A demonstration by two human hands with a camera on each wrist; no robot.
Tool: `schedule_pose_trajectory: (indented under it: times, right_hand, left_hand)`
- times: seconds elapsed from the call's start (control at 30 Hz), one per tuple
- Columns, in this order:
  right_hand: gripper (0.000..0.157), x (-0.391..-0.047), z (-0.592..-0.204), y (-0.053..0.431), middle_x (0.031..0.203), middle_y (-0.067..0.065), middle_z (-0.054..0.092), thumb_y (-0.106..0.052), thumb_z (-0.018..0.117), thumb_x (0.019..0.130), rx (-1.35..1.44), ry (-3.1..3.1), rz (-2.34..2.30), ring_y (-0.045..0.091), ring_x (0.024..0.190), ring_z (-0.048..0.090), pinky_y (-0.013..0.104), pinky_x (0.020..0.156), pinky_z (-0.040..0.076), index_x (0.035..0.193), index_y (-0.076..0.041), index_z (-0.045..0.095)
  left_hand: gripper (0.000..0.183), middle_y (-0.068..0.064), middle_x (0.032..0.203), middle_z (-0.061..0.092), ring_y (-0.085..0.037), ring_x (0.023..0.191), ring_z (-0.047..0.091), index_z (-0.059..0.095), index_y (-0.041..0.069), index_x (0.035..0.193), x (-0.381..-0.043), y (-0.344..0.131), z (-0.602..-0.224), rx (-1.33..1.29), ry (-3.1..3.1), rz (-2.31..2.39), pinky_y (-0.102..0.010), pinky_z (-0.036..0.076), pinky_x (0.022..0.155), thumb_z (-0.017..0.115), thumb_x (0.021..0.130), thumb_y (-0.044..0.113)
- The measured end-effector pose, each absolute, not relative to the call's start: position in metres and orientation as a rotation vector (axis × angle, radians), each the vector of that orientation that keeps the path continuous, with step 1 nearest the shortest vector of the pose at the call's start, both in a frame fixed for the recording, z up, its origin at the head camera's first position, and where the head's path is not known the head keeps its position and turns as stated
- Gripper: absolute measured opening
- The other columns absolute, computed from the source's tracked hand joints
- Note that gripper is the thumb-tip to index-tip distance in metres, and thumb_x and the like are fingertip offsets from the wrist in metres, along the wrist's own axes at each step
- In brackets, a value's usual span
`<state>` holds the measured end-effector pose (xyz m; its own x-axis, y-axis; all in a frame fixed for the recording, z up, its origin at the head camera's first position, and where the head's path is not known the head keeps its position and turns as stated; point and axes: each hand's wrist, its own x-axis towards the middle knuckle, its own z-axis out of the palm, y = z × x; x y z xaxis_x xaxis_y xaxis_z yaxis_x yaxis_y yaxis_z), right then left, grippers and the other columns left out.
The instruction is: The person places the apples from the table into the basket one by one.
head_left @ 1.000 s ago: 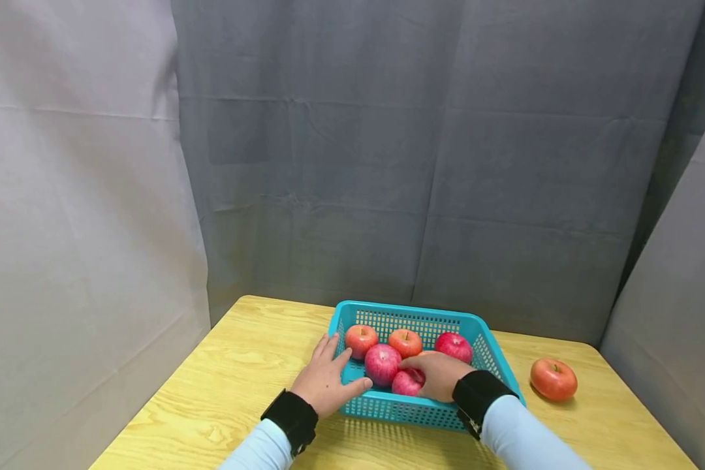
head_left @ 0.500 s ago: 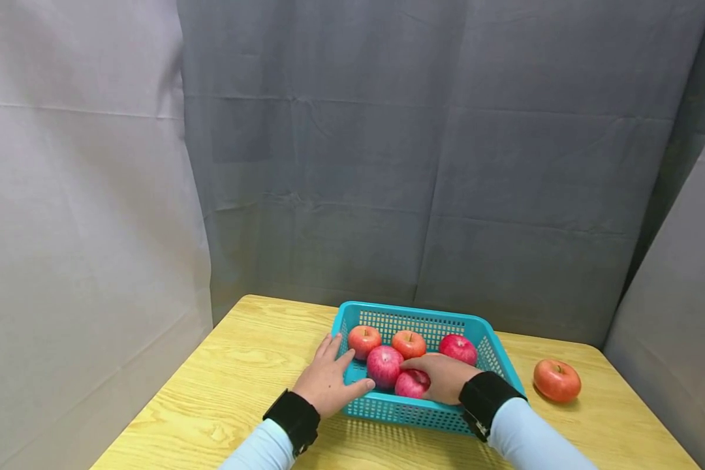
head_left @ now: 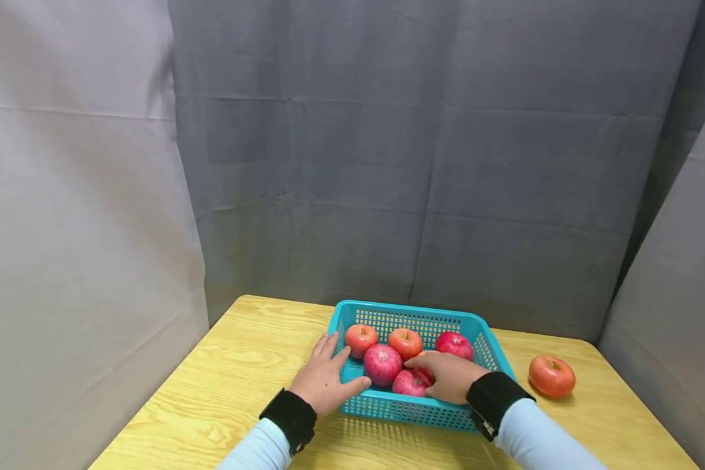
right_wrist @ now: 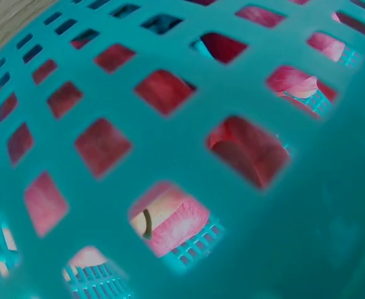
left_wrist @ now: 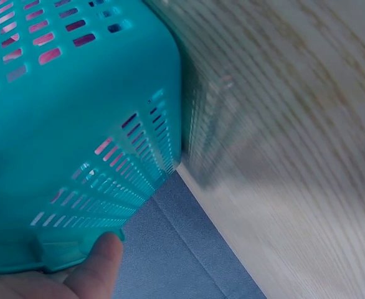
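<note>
A turquoise plastic basket (head_left: 399,406) stands on the table with several red apples inside. My left hand (head_left: 323,380) rests at its left end, fingers spread over the rim; in the left wrist view a fingertip (left_wrist: 104,252) touches the rim from outside. My right hand (head_left: 455,377) reaches into the right half, thumb and fingers curled round a red apple (head_left: 426,374) that it partly hides. Beside that lies another dark red apple (head_left: 408,384), with a striped apple (head_left: 382,364) to its left. The right wrist view looks through the basket wall (right_wrist: 301,205) at apples inside.
A single orange-red apple (head_left: 552,376) sits on the wooden table (head_left: 211,398), right of the basket. Grey cloth (head_left: 352,163) hangs behind the table, and pale cloth panels (head_left: 76,228) flank it.
My right hand has shifted slightly right inside the basket, showing more of the apples by its fingertips. My left hand stays on the rim. The head view has swayed a little.
</note>
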<state>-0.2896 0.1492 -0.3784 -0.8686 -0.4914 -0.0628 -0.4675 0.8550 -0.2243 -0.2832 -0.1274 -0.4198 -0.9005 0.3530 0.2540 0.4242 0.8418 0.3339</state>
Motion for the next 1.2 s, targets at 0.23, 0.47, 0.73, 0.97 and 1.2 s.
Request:
schedule_pose_trajectory:
  times: [0.23,0.47,0.73,0.97,1.2]
  right_hand:
    - [0.053,-0.293,-0.385,0.149,0.116,-0.001,0.061,-0.029,0.08,0.075,-0.771,2.949,-0.288,0.021,0.104,0.051,0.05,0.085,0.051,0.124,-0.02,0.062]
    - [0.056,-0.294,-0.381,0.159,0.118,0.0,0.06,-0.03,0.081,0.074,-0.694,2.946,-0.372,0.024,0.107,0.05,0.054,0.087,0.048,0.125,-0.02,0.06]
    - [0.053,-0.295,-0.369,0.2,0.129,0.01,0.053,-0.027,0.077,0.077,-0.604,2.998,-0.423,0.034,0.117,0.045,0.058,0.092,0.043,0.126,-0.017,0.059]
    - [0.051,-0.297,-0.365,0.245,0.126,0.016,0.054,-0.034,0.074,0.08,-0.578,3.093,-0.414,0.037,0.115,0.047,0.06,0.091,0.044,0.124,-0.014,0.06]
    - [0.051,-0.299,-0.365,0.28,0.121,0.022,0.054,-0.034,0.071,0.081,-0.499,3.153,-0.411,0.039,0.106,0.051,0.063,0.086,0.044,0.124,-0.008,0.059]
  left_hand:
    - [0.09,-0.013,0.152,0.024,-0.032,0.137,0.011,0.044,0.013,0.141,-0.287,-0.129,-0.423,-0.598,-2.847,-0.583,-0.053,0.042,0.097,0.04,0.08,0.079]
    - [0.092,-0.014,0.152,0.023,-0.033,0.138,0.009,0.044,0.012,0.141,-0.285,-0.135,-0.426,-0.596,-2.832,-0.595,-0.052,0.041,0.098,0.037,0.08,0.081]
    - [0.093,-0.016,0.152,0.023,-0.034,0.138,0.009,0.044,0.011,0.141,-0.283,-0.138,-0.424,-0.598,-2.811,-0.595,-0.053,0.038,0.101,0.036,0.081,0.08]
    - [0.093,-0.015,0.152,0.023,-0.033,0.138,0.009,0.043,0.011,0.142,-0.281,-0.136,-0.424,-0.589,-2.813,-0.59,-0.052,0.038,0.101,0.035,0.081,0.081]
    - [0.093,-0.014,0.153,0.022,-0.031,0.138,0.008,0.043,0.012,0.142,-0.281,-0.135,-0.424,-0.579,-2.819,-0.588,-0.052,0.039,0.1,0.036,0.081,0.081]
